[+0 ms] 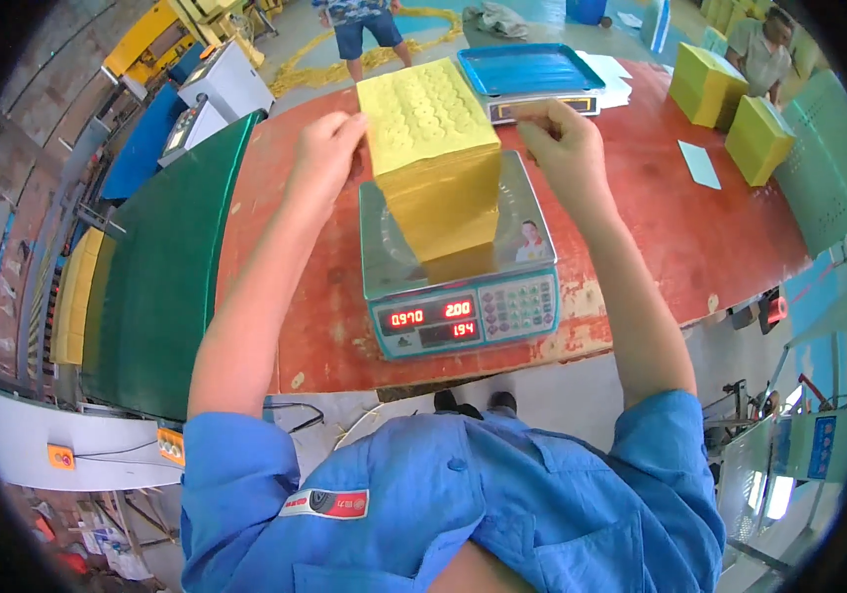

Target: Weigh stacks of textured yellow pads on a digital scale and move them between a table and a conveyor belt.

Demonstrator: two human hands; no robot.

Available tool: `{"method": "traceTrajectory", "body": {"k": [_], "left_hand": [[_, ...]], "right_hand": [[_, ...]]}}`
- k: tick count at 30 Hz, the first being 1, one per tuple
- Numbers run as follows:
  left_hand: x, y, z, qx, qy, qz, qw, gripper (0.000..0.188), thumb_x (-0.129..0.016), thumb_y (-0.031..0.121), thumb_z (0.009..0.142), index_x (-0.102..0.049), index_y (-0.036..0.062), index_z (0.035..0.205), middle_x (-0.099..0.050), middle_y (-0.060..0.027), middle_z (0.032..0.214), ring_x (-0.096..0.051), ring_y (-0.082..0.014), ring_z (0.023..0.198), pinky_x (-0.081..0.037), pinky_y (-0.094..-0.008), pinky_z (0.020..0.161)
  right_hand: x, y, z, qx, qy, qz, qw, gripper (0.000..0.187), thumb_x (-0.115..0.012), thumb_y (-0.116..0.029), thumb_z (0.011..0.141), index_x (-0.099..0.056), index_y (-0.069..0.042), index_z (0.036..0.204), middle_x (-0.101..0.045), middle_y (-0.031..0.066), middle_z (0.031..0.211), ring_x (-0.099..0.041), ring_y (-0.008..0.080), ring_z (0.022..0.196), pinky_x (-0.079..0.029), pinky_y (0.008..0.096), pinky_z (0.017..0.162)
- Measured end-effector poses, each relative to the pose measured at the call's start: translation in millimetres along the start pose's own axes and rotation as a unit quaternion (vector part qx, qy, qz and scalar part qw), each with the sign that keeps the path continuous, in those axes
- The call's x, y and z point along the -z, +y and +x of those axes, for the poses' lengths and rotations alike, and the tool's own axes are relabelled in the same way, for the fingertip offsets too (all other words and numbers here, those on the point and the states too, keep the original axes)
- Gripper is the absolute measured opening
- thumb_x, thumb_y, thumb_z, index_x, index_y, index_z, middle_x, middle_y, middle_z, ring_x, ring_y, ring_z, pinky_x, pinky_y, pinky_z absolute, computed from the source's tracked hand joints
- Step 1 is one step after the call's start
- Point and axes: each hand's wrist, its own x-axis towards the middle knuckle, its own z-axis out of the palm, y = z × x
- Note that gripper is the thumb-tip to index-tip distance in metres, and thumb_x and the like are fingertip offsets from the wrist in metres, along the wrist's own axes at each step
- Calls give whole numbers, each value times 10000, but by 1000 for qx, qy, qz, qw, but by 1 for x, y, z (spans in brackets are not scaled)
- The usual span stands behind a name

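**Stack of yellow paper (pixel 443 193) rises on digital scale (pixel 382 265)**

From where I stand, the left hand (pixel 324 158) bends its fingertips to the tall stack's left edge; whether they pinch a sheet, I cannot tell. The right hand (pixel 569 150), half curled, hangs just beside the opposite edge, apparently holding nothing. An uneven nudge could slide upper sheets or tip the stack onto the red counter (pixel 641 247).

A head-worn fisheye looks steeply down and forward, close over the red worktable (pixel 641 198); distances toward the view's rim seem unreliable.
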Motion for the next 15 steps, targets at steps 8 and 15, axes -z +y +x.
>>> {"method": "traceTrajectory", "body": {"k": [8, 15], "left_hand": [[33, -45, -77, 93, 135, -103, 981, 261, -567, 266, 979, -526, 130, 760, -466, 16, 556, -399, -70, 415, -251, -228, 372], [23, -80, -136, 104, 187, -227, 950, 248, -601, 253, 965, -536, 116, 769, -466, 6, 551, -390, -67, 422, -232, -229, 370]], "right_hand": [[38, 25, -79, -124, 10, 191, 974, 146, -575, -53, 887, -668, 27, 965, -601, 10, 719, -524, 62, 636, -419, 229, 563], [36, 17, -120, -198, -35, 251, 947, 123, -555, -38, 933, -667, 0, 969, -566, -10, 698, -499, 59, 611, -395, 222, 567]]}}
